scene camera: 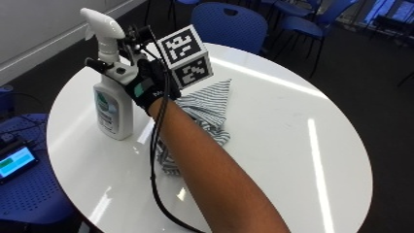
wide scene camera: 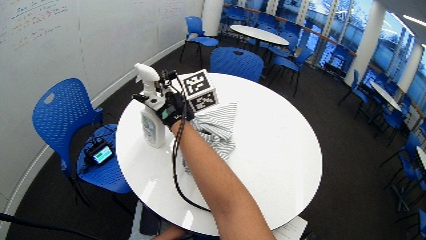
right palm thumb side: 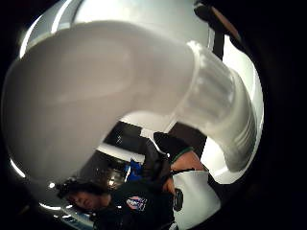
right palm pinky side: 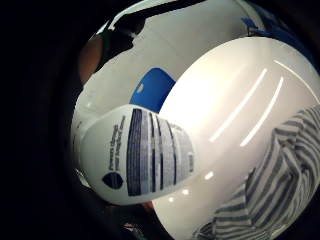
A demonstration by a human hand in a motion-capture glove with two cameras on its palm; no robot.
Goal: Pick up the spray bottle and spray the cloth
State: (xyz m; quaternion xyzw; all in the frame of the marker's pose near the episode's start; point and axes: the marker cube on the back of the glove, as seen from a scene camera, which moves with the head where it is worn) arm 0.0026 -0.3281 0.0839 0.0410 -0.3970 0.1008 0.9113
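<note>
Outside view: the gloved right hand (scene camera: 147, 80) has its fingers (scene camera: 107, 68) wrapped round the neck of the bottle (scene camera: 111, 104), which stands upright on the counter (scene camera: 284, 126). The cloth (scene camera: 207, 109) lies just behind the wrist.

Little-finger view: bottle label (right palm pinky side: 145, 155) close below the fingers, cloth beside.

Thumb view: bottle neck fills the palm.

White spray bottle (scene camera: 113, 104), grey-and-white striped cloth (scene camera: 210, 104), white table (scene camera: 291, 145), blue chairs (scene camera: 228, 22).
</note>
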